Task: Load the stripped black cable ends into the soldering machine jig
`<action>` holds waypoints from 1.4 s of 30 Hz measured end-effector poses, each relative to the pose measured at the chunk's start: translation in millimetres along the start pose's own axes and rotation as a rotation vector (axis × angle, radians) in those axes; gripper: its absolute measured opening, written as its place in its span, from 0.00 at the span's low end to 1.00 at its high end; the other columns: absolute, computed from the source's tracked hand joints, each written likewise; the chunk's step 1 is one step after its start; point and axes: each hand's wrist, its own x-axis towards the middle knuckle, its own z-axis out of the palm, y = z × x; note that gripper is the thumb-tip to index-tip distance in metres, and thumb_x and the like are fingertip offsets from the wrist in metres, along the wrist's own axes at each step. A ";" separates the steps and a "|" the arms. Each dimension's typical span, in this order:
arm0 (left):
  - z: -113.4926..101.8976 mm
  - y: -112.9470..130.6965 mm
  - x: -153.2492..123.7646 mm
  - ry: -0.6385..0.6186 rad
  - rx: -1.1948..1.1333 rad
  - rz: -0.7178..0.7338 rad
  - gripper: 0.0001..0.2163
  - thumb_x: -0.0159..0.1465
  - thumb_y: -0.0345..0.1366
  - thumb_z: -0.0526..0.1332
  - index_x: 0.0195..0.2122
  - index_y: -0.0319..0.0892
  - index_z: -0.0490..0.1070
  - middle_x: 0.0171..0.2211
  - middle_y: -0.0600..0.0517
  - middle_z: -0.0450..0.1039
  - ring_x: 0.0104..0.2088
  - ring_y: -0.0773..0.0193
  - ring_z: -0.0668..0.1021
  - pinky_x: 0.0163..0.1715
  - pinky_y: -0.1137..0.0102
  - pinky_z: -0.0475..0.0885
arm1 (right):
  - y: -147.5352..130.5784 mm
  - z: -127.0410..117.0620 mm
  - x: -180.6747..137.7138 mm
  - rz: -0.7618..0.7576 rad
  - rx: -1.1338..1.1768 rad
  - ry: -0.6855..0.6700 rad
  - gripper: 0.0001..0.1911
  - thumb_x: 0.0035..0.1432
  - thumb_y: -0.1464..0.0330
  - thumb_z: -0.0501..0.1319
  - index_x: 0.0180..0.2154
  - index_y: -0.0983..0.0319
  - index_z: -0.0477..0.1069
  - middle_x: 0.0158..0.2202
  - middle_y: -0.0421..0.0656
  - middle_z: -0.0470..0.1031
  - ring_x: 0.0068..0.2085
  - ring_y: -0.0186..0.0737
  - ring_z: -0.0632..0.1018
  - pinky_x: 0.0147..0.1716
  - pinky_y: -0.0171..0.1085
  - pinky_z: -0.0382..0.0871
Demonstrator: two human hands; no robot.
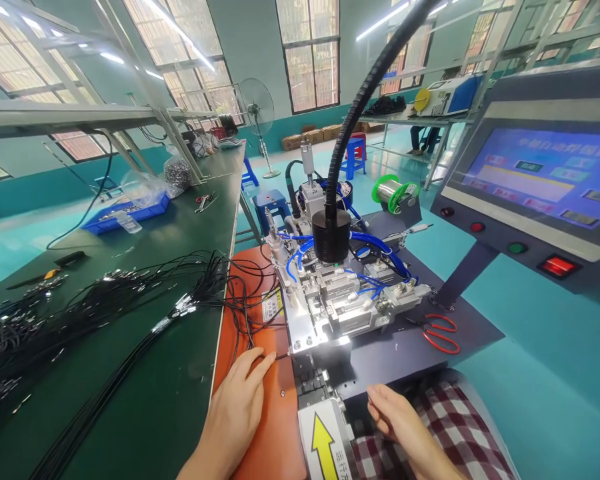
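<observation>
My left hand (237,398) lies over the orange mat (275,440), its fingertips closed on a thin black cable (283,356). That cable runs into the near left edge of a metal machine (350,293) with blue air hoses. Other loops of black cable (245,293) lie just beyond the fingers. My right hand (397,420) hovers in front of the machine's dark base plate, above my lap. Its fingers are curled in with the tips together, and what is between them, if anything, is hidden. Between the hands sits a white label with a yellow arrow (323,443).
Bundled black cables (105,300) spread over the green bench at left, with a blue tray (127,212) behind. Red-handled scissors (440,333) lie on the base plate. A control screen (540,167) stands at right. A solder wire spool (394,192) sits behind the machine.
</observation>
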 end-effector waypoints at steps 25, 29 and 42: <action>-56.5 3.6 22.6 -0.264 0.232 -0.341 0.10 0.61 0.24 0.49 0.29 0.41 0.66 0.28 0.49 0.70 0.30 0.59 0.74 0.30 0.67 0.66 | -66.0 -0.1 -48.7 -0.063 -0.085 0.003 0.23 0.48 0.48 0.62 0.19 0.59 0.62 0.20 0.36 0.60 0.23 0.35 0.61 0.26 0.34 0.62; -68.7 1.5 27.6 -0.350 0.218 -0.357 0.08 0.64 0.26 0.51 0.31 0.41 0.68 0.30 0.51 0.71 0.31 0.63 0.75 0.30 0.69 0.68 | -74.2 7.1 -55.6 -0.085 -0.111 -0.036 0.22 0.48 0.49 0.62 0.20 0.59 0.62 0.20 0.36 0.60 0.23 0.35 0.61 0.26 0.33 0.60; -83.6 0.8 34.3 -0.490 0.041 -0.450 0.05 0.65 0.31 0.56 0.40 0.39 0.70 0.27 0.55 0.70 0.28 0.65 0.74 0.30 0.68 0.69 | -75.4 12.5 -61.6 -0.083 -0.180 -0.223 0.24 0.52 0.47 0.58 0.23 0.59 0.57 0.21 0.33 0.54 0.23 0.32 0.53 0.23 0.32 0.50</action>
